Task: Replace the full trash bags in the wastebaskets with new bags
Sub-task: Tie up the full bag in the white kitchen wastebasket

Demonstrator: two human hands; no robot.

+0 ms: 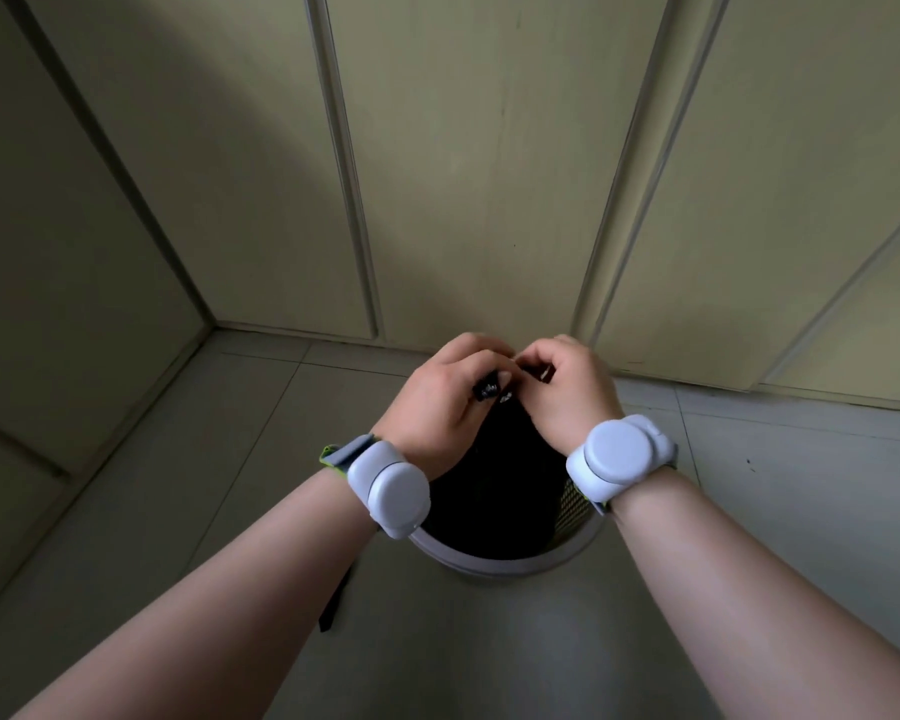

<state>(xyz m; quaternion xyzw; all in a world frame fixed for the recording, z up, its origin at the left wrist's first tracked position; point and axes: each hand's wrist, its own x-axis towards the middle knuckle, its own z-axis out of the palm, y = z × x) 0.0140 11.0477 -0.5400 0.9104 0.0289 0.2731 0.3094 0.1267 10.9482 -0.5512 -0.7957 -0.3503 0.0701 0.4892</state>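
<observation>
While both hands meet above the far rim of the wastebasket (494, 563), they pinch the gathered top of the black trash bag (494, 475), which rises out of the basket as a dark cone narrowing toward the fingers. The left hand (440, 402) is curled shut around a twisted black end of the bag, a short tail poking out near its thumb. The right hand (567, 387) is also closed, fingertips pressed on the bag's neck just beside the left; exactly what it grips is partly hidden. The bag's long axis runs from the basket's mouth, near the person, up and away to the hands, so its bulk lies below and nearer than both grips. The hands touch or nearly touch, neither clearly closer to the bag's neck. This looks like tying or bunching the full bag before lifting it out; any pull would best go straight up along that axis. The basket stands on a tiled floor (230, 433) near pale cabinet doors (463, 174). Each wrist wears a grey band.
</observation>
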